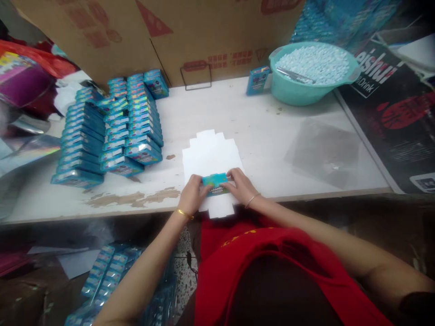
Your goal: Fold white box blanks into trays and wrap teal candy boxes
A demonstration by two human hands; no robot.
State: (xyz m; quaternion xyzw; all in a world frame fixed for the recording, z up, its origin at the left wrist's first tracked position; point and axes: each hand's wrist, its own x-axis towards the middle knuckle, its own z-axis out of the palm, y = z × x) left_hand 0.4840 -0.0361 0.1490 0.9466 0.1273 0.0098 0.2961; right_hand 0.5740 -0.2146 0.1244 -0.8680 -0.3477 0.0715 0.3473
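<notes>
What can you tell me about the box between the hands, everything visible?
The box is small and looks like thin printed card: a light blue panel above, a darker part below with pale lettering that seems to include "MACIZO". It lies crosswise over white card near the front edge of the table, the left hand and right hand holding its ends. I cannot tell whether it is closed.

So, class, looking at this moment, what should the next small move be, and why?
Probably press the blue printed panel evenly along its top edge to sharpen any crease there. The left hand and right hand hold its opposite ends, and it sits over flat white card, whereas the blue packs at left are formed boxes. Whether panel and card are joined is unclear.
</notes>
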